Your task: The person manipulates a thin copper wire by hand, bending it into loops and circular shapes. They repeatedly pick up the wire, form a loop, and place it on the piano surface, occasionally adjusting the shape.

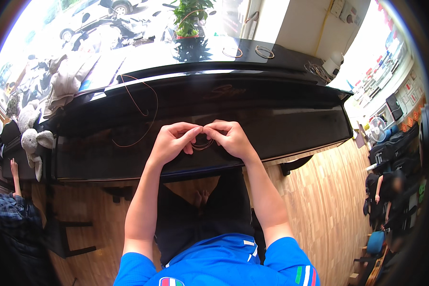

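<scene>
Over the closed black lid of an upright piano (291, 121), both my hands meet in front of me. A small coil of thin copper-coloured wire (203, 147) hangs between them. My left hand (171, 141) pinches the coil's upper side with thumb and fingertips, and my right hand (229, 138) pinches it from the other side, fingertips almost touching. The exact grip is partly hidden behind the fingers. Left of my hands, a loose length of wire (158, 102) lies curved across the piano's front and lid.
On the piano top are two wire rings, one ring (264, 52) at right, a tangle of wire (318, 71), a potted plant (189, 19) and grey cloth (67, 81). A plush rabbit (31, 139) sits at left. People are at both sides; a fan (377, 127) stands right.
</scene>
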`<state>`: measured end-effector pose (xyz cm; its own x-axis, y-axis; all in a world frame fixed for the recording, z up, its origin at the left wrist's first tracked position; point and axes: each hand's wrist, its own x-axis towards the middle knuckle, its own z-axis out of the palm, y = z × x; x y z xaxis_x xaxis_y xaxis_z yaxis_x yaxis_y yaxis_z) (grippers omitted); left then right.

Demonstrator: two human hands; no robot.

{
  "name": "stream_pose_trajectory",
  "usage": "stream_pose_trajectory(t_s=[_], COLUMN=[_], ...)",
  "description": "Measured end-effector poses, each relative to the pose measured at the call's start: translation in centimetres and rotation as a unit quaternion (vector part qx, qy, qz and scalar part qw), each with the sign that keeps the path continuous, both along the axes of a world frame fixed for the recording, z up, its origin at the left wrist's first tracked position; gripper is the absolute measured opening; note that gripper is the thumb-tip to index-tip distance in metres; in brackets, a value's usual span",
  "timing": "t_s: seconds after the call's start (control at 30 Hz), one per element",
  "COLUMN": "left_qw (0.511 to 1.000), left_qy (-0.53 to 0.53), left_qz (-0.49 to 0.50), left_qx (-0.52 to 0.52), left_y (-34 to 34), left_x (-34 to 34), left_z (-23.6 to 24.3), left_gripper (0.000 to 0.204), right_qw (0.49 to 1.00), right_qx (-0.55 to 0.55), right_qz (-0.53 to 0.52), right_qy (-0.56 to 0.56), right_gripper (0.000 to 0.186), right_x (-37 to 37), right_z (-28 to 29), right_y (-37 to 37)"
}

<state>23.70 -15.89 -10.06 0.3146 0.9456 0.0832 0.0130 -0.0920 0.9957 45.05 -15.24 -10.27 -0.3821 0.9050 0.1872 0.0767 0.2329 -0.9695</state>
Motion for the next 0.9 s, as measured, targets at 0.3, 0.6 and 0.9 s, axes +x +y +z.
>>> stream_pose_trajectory(t_s=[0.3, 0.6, 0.9], left_qw=[0.997, 0.994, 0.994], left_qy=[-0.024, -0.05, -0.086], left_qz=[0.052, 0.0, 0.042], left_qx=[0.046, 0.095, 0.06], left_y=[-0.7, -0.7, -0.9], left_x=[0.5, -0.3, -0.2], left_z=[-1.0, -1.4, -1.1], left_gripper=[0.017, 0.014, 0.016], right_qw=[0.992, 0.964, 0.993], right_qx=[-0.012, -0.122, -0.039], right_qz=[0.09, 0.171, 0.075], right_qy=[0.083, 0.164, 0.081], right_gripper=[0.047, 0.058, 0.023], right_x=[1.0, 2.1, 1.4], right_z=[-0.5, -0.6, -0.1], right_y=[0.0, 1.0, 0.1])
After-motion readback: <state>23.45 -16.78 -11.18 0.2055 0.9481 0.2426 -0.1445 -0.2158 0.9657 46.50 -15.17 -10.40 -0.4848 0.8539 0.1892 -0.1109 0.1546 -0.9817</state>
